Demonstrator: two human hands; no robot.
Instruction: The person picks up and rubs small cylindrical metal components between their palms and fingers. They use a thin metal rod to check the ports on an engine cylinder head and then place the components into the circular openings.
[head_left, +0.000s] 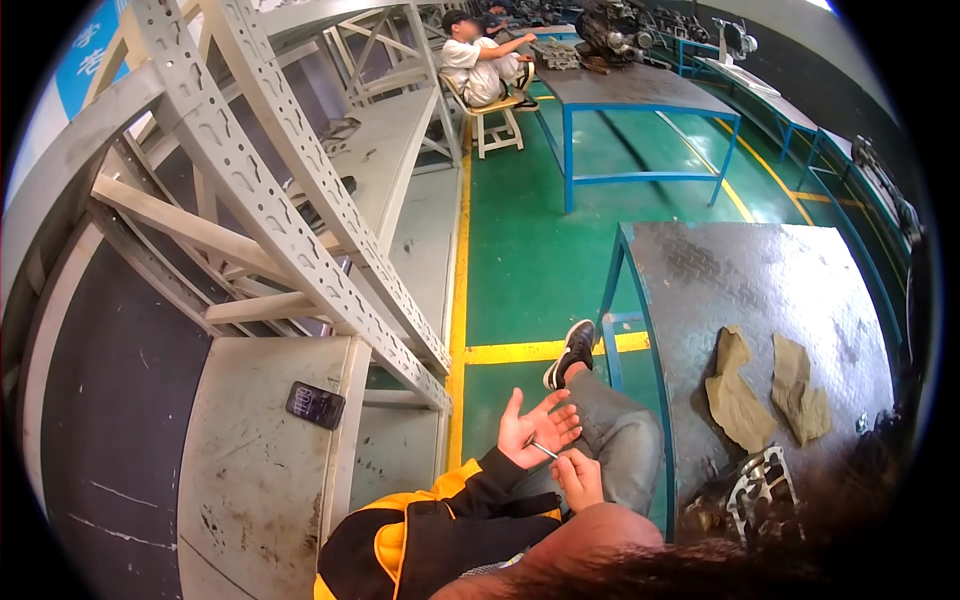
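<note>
Head view: A person in a black and yellow jacket (pixel 405 530) works a small piece between two bare hands on the left side of the near workbench (pixel 840 275).
Thin metal rod: Slim and shiny, it spans the gap between the hands (pixel 545 451), left of the near workbench and apart from it.
Right hand: Nearer the near workbench, its fingers (pixel 578 480) are drawn in narrow, pinching one end of the rod.
Left hand: Farther from the near workbench, it lies palm up (pixel 528 428), fingers spread wide; the rod's other end sits at the palm, though whether it touches cannot be told.
Tan cloth pieces: Two crumpled pieces (pixel 740 395) lie side by side on the near workbench.
Metal casting: Pierced with openings, it rests (pixel 765 490) at the lower end of the near workbench.
Phone: Dark, it lies (pixel 315 405) on a grey shelf (pixel 255 365), well left of the near workbench.
Far workbench: Blue-legged, it stands beyond the near workbench (pixel 650 90), bearing a dark engine (pixel 610 38); a co-worker (pixel 480 70) sits at its left on a stool (pixel 497 130).
</note>
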